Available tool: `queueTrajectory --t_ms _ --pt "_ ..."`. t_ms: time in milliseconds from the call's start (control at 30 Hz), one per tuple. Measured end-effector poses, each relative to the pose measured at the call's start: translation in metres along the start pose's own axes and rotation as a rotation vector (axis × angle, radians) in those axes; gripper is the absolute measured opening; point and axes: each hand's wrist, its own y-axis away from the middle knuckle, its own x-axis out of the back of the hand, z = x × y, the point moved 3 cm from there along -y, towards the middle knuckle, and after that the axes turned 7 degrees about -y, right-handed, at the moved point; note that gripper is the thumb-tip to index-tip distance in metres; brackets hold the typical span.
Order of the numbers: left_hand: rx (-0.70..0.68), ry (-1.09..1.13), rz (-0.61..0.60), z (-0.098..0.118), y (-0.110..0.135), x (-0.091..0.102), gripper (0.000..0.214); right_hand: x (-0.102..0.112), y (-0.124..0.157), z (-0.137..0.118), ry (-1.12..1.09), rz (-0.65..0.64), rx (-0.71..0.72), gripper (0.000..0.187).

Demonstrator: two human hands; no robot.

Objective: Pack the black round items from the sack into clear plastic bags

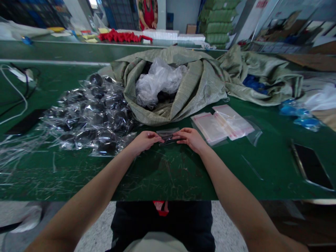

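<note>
Between my hands, on the green table (168,175), lies a small clear plastic bag (169,133) with something dark inside. My left hand (148,140) pinches its left end with thumb and fingers. On its right end, the fingers of my right hand (189,138) are closed on the film. To the left is a heap of dark round items in clear bags (97,108); their exact kind is hard to make out. Just right of my right hand rest stacks of flat clear bags (231,120).
Behind my hands an open woven sack (194,87) holds crumpled clear plastic (160,80). A second sack (265,77) with blue items lies farther right. A phone (312,164) is at the right, a black flat object (26,121) at the left. A person (148,15) stands across the tables.
</note>
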Motion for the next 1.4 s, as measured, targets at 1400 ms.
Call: queueTrajectory --t_ms 1400 --pt "-0.062 -0.096 0.242 -0.002 -0.007 -0.006 0.025 -0.010 -0.007 0.006 0.732 0.186 0.358 0.011"
